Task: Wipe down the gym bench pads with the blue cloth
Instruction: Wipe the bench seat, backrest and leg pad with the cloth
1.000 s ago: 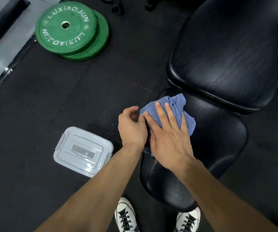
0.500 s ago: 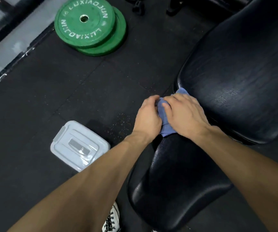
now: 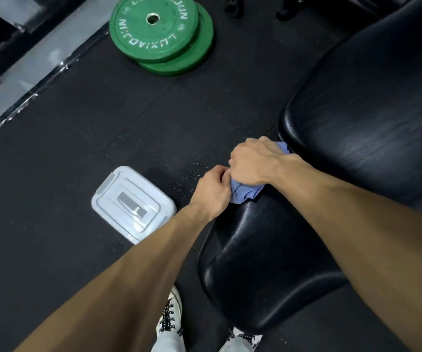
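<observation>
Back pad (image 3: 372, 118) and seat pad (image 3: 268, 262) meet at a narrow gap; open black floor (image 3: 77, 128) lies left. Green plates (image 3: 159, 31), lettering "LUXIAOJUN". Grey box (image 3: 131, 204) shut. Both hands have drawn the blue cloth (image 3: 243, 193) tighter since earlier: right hand (image 3: 253, 163) clutches it atop the seat's far edge, left hand (image 3: 212, 191) pinches its near side.

Both hands — left hand (image 3: 213, 190), right hand (image 3: 251, 162) — grip blue cloth (image 3: 243, 193).
</observation>
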Available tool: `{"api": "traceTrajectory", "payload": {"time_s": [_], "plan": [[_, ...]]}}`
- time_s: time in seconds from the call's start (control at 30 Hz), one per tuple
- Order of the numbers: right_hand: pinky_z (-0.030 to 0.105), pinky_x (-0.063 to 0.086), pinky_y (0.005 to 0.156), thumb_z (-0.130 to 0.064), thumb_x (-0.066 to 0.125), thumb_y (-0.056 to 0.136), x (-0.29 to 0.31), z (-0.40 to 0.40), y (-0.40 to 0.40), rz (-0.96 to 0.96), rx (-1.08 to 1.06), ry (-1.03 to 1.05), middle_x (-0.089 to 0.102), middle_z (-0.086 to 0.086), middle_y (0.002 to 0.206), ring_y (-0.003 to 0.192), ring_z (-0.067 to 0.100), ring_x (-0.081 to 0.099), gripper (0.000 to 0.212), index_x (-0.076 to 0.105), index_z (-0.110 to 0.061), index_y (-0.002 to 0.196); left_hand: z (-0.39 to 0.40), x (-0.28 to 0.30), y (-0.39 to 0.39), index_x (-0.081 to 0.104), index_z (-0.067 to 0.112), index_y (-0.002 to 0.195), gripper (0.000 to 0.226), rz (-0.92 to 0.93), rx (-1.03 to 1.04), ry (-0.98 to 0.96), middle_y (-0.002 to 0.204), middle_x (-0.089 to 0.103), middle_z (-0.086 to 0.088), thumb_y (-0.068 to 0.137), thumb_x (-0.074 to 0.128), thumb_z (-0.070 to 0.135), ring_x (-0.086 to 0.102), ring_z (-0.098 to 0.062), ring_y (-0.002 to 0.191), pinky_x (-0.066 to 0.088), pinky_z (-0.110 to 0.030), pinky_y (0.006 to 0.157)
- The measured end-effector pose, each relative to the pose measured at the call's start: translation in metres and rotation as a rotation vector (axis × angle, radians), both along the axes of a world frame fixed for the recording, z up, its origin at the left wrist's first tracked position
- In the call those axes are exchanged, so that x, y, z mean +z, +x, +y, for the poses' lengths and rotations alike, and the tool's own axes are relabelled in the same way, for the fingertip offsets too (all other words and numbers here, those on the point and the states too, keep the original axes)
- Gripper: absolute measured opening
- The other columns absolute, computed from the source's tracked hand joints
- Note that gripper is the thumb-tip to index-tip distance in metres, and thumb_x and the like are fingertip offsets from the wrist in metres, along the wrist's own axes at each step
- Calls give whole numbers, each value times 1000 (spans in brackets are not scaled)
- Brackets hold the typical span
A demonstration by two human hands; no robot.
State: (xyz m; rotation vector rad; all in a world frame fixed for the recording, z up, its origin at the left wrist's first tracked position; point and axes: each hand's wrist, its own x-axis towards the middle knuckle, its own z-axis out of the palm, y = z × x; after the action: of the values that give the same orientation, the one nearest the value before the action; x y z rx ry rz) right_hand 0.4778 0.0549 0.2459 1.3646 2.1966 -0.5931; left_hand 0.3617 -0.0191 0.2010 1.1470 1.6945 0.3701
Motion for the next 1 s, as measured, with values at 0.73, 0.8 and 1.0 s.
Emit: {"api": "traceTrajectory", "payload": {"time_s": [0.73, 0.8, 1.0], "plan": [[42, 30, 108, -28, 49, 90, -6, -180, -84, -53, 356, -12, 63, 4, 110, 113, 25, 54, 20, 65, -19, 98, -198, -13, -71, 61, 0, 93, 14, -343, 368, -138, 69, 68, 11, 101, 51, -5, 59, 5, 64, 47, -13, 62], [43, 24, 115, -29, 51, 90, -5, -198, -90, -55, 327, -28, 62, 7, 117, 121, 27, 51, 26, 65, -16, 107, -209, -18, -80, 61, -5, 89, 18, -360, 324, -193, 68, 67, 4, 95, 48, -16, 59, -6, 67, 47, -17, 60], [39, 8, 126, -23, 63, 75, -20, -237, -90, 199, -76, 140, 70, 2, 117, 125, 21, 60, 43, 69, -15, 117, -156, -5, -114, 71, 8, 100, 30, -553, 259, -465, 82, 71, -6, 98, 44, -5, 66, -17, 76, 55, -23, 63]]}}
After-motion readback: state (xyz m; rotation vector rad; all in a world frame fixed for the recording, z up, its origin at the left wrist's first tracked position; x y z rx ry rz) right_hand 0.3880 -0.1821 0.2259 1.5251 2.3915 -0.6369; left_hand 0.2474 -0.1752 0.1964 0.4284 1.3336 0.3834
